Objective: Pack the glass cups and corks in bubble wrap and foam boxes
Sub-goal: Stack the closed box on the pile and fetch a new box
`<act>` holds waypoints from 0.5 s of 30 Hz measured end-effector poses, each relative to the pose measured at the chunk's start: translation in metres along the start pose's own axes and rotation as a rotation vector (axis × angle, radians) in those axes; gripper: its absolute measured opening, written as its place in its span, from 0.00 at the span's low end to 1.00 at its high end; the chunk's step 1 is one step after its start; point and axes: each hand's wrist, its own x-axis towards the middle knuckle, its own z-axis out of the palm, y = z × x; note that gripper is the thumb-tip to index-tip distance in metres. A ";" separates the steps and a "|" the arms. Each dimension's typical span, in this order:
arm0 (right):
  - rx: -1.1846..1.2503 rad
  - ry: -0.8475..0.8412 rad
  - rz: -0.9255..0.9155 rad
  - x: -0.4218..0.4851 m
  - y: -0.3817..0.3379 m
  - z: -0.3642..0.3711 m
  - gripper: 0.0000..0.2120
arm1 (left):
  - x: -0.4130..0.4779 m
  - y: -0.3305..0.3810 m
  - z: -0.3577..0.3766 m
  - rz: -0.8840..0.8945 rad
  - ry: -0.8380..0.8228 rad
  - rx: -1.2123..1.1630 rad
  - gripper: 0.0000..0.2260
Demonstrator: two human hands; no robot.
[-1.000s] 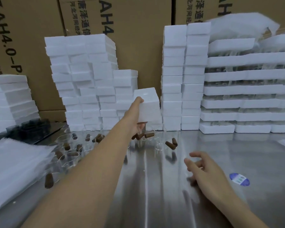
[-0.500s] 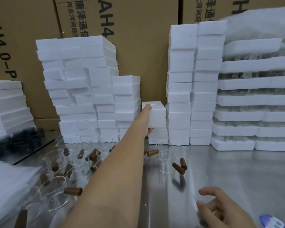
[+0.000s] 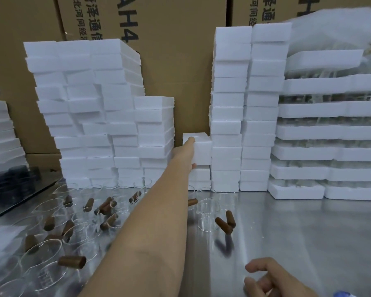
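My left hand (image 3: 185,152) reaches far forward and grips a white foam box (image 3: 201,150), thumb on top and fingers under it, in the gap between two foam stacks. The box sits on a short pile of foam boxes (image 3: 199,175). My right hand (image 3: 268,279) hovers low at the front right over the steel table (image 3: 298,232), fingers loosely curled, holding nothing. Several clear glass cups (image 3: 208,213) and brown corks (image 3: 224,225) lie scattered on the table's left and middle.
Tall stacks of white foam boxes (image 3: 94,116) stand left and right (image 3: 246,108) of the gap. Wide foam trays (image 3: 330,133) are piled at the far right. Cardboard cartons (image 3: 176,50) form the back wall. A dark tray of black lids (image 3: 11,185) sits at left.
My left hand carried the foam box forward and down into the gap between the stacks. My right hand drew back toward me, and the view shifted closer.
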 end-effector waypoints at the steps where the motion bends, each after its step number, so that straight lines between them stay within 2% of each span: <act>1: 0.000 -0.020 0.008 0.001 -0.001 0.000 0.13 | 0.001 0.000 0.000 -0.008 0.001 0.009 0.23; 5: -0.017 -0.036 0.011 0.003 -0.001 -0.002 0.09 | 0.008 0.000 0.001 -0.018 0.015 0.052 0.26; 9: -0.037 -0.021 0.011 0.002 0.001 0.001 0.07 | 0.013 -0.001 0.004 0.064 0.067 0.153 0.30; 15: -0.093 0.013 0.006 -0.001 -0.002 0.002 0.08 | 0.015 -0.003 0.006 0.079 0.120 0.152 0.32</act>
